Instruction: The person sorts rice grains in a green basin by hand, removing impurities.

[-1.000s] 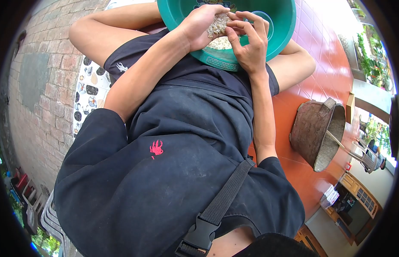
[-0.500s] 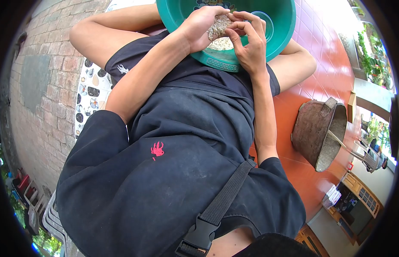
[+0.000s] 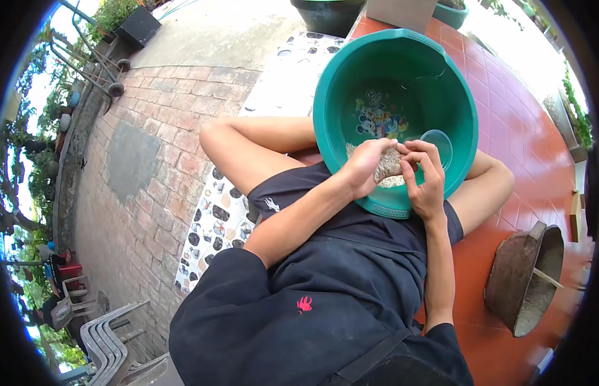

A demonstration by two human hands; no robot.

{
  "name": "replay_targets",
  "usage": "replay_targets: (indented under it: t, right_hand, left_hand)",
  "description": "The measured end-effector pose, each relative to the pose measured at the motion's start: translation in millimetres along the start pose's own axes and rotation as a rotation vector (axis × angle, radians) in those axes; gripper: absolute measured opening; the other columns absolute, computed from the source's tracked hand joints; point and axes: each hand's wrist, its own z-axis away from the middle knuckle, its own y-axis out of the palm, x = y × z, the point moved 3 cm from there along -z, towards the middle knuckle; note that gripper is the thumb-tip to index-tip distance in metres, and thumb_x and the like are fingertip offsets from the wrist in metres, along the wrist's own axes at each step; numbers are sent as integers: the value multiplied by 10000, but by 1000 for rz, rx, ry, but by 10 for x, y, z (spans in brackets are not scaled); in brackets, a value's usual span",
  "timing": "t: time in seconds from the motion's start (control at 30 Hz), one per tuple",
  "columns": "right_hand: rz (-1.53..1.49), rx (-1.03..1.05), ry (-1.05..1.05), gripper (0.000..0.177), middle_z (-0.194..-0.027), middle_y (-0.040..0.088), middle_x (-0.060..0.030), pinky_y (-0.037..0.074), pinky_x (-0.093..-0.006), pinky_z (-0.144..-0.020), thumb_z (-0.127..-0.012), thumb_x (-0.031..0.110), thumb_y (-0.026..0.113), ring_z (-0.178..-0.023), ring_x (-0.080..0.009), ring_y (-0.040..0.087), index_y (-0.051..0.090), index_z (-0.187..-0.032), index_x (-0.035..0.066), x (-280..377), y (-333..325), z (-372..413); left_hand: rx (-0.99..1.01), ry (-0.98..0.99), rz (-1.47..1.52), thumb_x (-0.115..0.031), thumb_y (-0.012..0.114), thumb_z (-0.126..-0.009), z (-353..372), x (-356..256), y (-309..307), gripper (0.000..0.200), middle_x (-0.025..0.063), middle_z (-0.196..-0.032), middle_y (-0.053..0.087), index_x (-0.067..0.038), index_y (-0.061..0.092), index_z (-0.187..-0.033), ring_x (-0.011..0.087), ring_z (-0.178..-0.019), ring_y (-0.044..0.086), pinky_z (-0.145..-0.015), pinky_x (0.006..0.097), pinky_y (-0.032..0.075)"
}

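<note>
A green plastic basin (image 3: 325, 109) with cartoon figures printed on its bottom rests on the person's lap. Over its near side, my left hand (image 3: 360, 172) is cupped round a handful of pale, grain-like material (image 3: 387, 165). My right hand (image 3: 428, 190) is beside it, thumb and fingertips pinched together at the handful's edge; whatever they hold is too small to make out. More pale grains (image 3: 392, 182) lie in the basin beneath the hands. A clear round plastic container (image 3: 445, 149) is in the basin, partly behind my right hand.
At the right, a worn brown tub (image 3: 512, 280) with a stick in it lies tilted on red tiles (image 3: 463, 321). Stacked grey plastic chairs (image 3: 110, 341) are at lower left, near a seated person (image 3: 55, 283). Paving bricks (image 3: 174, 141) extend left of the pebble-patterned tiles (image 3: 212, 222).
The view has shifted, bringing the whole basin and more of the yard into sight. Both hands stay together over the basin, the left still cupping the grains.
</note>
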Motion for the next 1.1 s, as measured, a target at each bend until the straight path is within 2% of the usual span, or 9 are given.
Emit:
replay_targets:
  t: [0.13,0.23,0.33,0.47,0.5,0.63,0.87,1.03,1.1]
  right_hand:
    - [7,-90,-37,36,-1074,622,-140,533,-352,-785,-958,-8,650,-958,-282,628,624,-984,-11,18,-20,-16]
    - [-44,-150,91,49,-970,594,-134,506,-371,-766,-976,-12,627,-885,-291,610,579,-970,-7,-94,-37,54]
    - [10,-206,54,72,-915,567,-135,487,-384,-752,-984,-20,613,-834,-301,591,547,-961,-2,-76,-47,52]
    - [56,-325,45,62,-911,560,-144,482,-383,-743,-998,-7,599,-814,-306,577,548,-963,-3,-63,-82,37]
    - [69,-347,58,65,-906,557,-133,477,-373,-733,-1023,22,582,-802,-281,569,552,-972,-4,-83,-83,43]
    - [68,-390,170,98,-910,551,-104,461,-339,-721,-1057,73,559,-802,-217,554,562,-1001,-8,-123,-101,65]
    - [176,-481,150,61,-1039,583,-111,452,-332,-726,-1005,14,579,-896,-228,560,593,-1063,5,-106,-125,40]
    - [141,-400,91,70,-1063,605,-127,472,-331,-751,-969,-8,611,-971,-260,594,614,-1036,12,-144,-111,54]
    - [28,-231,61,65,-1031,621,-138,501,-345,-772,-953,-10,642,-983,-289,613,634,-1013,13,-147,-56,55]
  left_hand:
    - [8,22,-9,-221,391,-1092,27,-24,18,386,158,-1089,711,61,647,-1151,242,-1007,724,-926,357,607]
    - [1,-28,-5,-209,370,-1100,32,-46,45,405,206,-1131,708,103,616,-1174,299,-1064,726,-957,356,612]
    - [31,-20,21,-203,368,-1097,26,-36,25,401,219,-1133,708,104,613,-1178,330,-1077,723,-967,379,608]
    - [37,-32,23,-203,373,-1094,-22,-13,-23,401,211,-1129,712,102,614,-1195,320,-1070,725,-968,380,603]
    - [21,-25,34,-219,390,-1093,-4,-23,12,378,186,-1056,721,79,619,-1139,305,-991,744,-882,348,629]
    - [26,-31,0,-216,365,-1101,-44,-7,-29,413,207,-1124,710,101,611,-1200,328,-1077,722,-962,380,602]
    - [6,-43,29,-237,348,-1110,-60,4,-11,405,178,-1059,720,63,618,-1144,296,-976,742,-881,345,625]
    - [7,-23,2,-236,342,-1109,-63,0,-14,405,159,-1045,719,53,624,-1142,275,-963,740,-874,334,622]
    - [12,-23,-10,-235,341,-1108,-43,-5,6,406,152,-1042,719,50,628,-1140,263,-958,739,-873,330,621]
